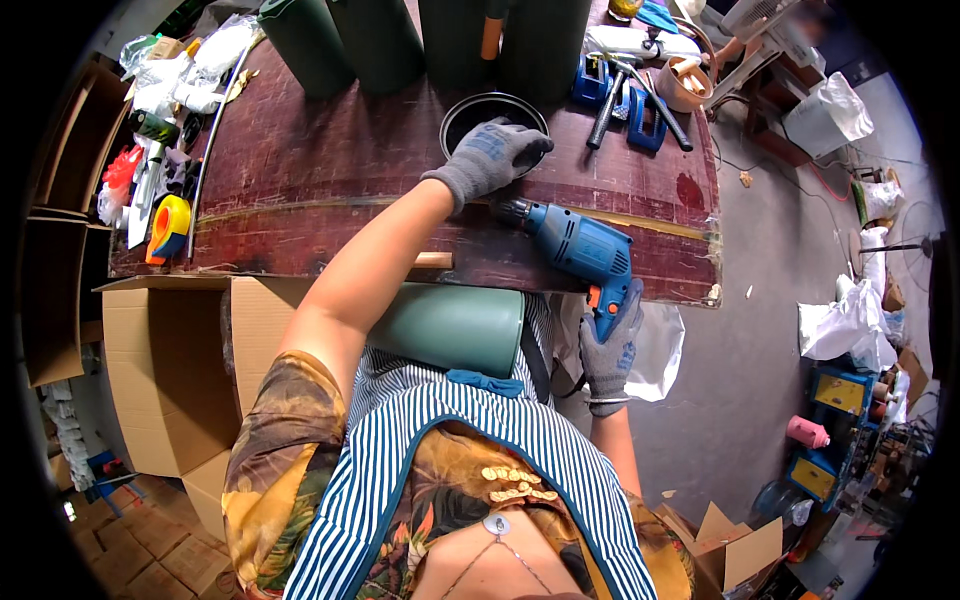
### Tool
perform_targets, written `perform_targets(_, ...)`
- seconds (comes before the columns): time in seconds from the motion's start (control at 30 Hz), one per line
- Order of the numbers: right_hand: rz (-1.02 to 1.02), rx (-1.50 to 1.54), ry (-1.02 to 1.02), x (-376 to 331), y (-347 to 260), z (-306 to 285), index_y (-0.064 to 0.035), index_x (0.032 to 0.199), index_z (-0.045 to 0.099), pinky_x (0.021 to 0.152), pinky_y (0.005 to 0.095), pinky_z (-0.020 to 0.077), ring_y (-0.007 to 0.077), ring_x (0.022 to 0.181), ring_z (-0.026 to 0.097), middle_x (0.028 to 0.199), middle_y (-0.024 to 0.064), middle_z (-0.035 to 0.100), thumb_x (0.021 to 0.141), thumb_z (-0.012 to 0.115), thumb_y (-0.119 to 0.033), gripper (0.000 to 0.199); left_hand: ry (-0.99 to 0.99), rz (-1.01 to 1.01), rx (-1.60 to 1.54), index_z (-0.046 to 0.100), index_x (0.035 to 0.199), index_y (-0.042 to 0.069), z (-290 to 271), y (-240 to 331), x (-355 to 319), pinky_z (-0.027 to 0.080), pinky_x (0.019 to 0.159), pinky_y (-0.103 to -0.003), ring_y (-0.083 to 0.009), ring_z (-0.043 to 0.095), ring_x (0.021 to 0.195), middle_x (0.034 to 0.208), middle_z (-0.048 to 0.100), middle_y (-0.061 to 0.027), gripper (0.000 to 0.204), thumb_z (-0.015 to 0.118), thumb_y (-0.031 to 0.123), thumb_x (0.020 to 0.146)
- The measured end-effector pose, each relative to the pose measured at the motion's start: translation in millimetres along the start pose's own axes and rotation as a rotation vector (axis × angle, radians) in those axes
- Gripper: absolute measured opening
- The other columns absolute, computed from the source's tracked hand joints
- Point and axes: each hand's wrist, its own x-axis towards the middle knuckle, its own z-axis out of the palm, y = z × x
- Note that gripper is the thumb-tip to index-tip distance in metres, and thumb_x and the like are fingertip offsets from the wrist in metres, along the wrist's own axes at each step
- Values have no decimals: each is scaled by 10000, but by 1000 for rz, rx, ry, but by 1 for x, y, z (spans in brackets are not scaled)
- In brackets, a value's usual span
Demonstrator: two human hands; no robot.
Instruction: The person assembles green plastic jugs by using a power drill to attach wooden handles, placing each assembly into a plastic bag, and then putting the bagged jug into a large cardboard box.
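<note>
Landmark = blue electric drill (580, 245), plastic body, metal chuck pointing left, lying at the near edge of the table (300, 180).

Nearest, below the drill: striped apron over a floral shirt, w/ a smooth sage-green cylinder (455, 328) lying sideways betw. body and table edge; a short wooden dowel end (432, 260) pokes out just above it, left of the drill.

Right hand (610, 350), grey knit glove, just below-right of the drill: fingers wrapped tight round the drill's grip, near the orange trigger.

Left hand (492, 155), same grey glove, just above-left of the drill: fingers spread, palm pressed flat on the rim of a round black metal pan (470, 115), shallow, dark inside. Pan sits on the table right above the chuck.

Table top: worn dark-red board, scuffed, pale glue line along front.

Far left of the drill: yellow tape roll (170, 222) w/ orange holder, clutter of plastic bags.

Beyond the drill, far edge: row of tall dark-green cylinders (345, 45). Up-right of the drill: blue clamps (645, 118), a hammer (607, 105).

Below-left of the drill: open corrugated cardboard box (170, 370) on the floor.
</note>
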Motion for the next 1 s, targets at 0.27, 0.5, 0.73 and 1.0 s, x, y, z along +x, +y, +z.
perform_targets(0.27, 1, 34, 38, -1, 7, 6, -13, 1577, 201, 1096, 469, 392, 430, 1315, 447, 1524, 260, 369, 833, 707, -177, 915, 138, -227, -587, 668, 1208, 117, -11, -1, -2, 526, 963, -344, -223, 674, 1075, 1134, 714, -89, 349, 685, 77, 861)
perform_targets(0.5, 337, 677, -278, -12, -13, -47, -74, 1581, 231, 934, 300, 505, 185, 1178, 541, 1420, 99, 455, 783, 744, 0, 951, 572, -594, -1572, 563, 1290, 7, -74, -25, -113, 586, 928, -386, -221, 696, 988, 1069, 681, -96, 341, 630, 75, 963)
perform_targets(0.73, 481, 861, -232, -25, -33, -24, -140, 1590, 230, 745, 237, 534, 121, 975, 580, 1372, 75, 479, 803, 689, 67, 934, 132, -1041, -1189, 644, 1218, -28, -80, -17, -182, 582, 843, -280, -147, 671, 896, 1048, 693, -84, 307, 680, 64, 928)
perform_targets(1.0, 503, 849, -261, -23, -33, -23, -153, 1594, 224, 722, 235, 530, 113, 940, 578, 1364, 75, 479, 812, 690, 69, 938, 63, -1010, -1254, 663, 1205, -33, -70, -15, -179, 584, 857, -285, -146, 674, 906, 1044, 699, -96, 299, 680, 63, 922)
